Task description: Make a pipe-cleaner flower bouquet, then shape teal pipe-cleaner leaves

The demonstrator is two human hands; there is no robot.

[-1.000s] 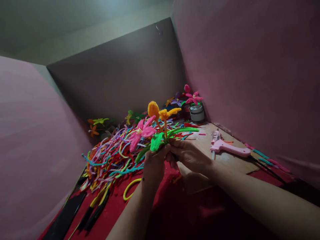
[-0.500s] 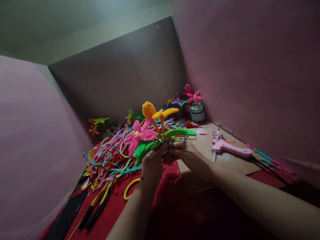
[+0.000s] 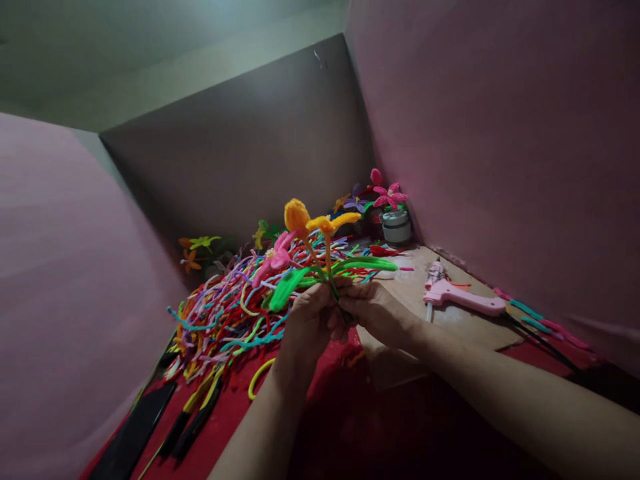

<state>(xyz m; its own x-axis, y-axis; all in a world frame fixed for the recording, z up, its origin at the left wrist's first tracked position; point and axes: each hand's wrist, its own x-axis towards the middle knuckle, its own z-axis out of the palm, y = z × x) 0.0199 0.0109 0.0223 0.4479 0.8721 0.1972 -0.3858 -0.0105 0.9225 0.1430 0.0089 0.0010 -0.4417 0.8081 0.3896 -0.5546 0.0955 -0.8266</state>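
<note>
1. Grip: the left hand (image 3: 311,313) and the right hand (image 3: 383,310) meet, fingers closed together around the lower stems of a flower spray (image 3: 328,257); the exact contact of the hidden fingertips cannot be told
2. Position of item: the spray stands roughly upright out of the grip, held above the work surface, its lower end partly masked by the fingers
3. Just above the grip: green leaves (image 3: 293,283) splay to both sides, the left one drooping, the right one reaching out nearly level
4. Higher above the grip: an orange bud (image 3: 296,217) and an open orange bloom (image 3: 330,223) top two thin stems; a pink bloom (image 3: 277,257) sits up and left, its join to the spray not visible
5. Handling, as judged: light, fuzzy and not slippery; stems bendable yet able to keep a shape, petals soft and easily crushed; best held low, where the stems gather, clear of petals and leaf tips
6. Left of and beyond the grip: a heap of coloured fuzzy stems (image 3: 220,300); nearer the wearer, yellow-and-black tool handles (image 3: 193,407)
7. Right of the grip: a pink glue gun (image 3: 465,299) on a board (image 3: 465,330)
8. Far right beyond the grip: a pale pot (image 3: 396,228) bearing pink blooms
</note>
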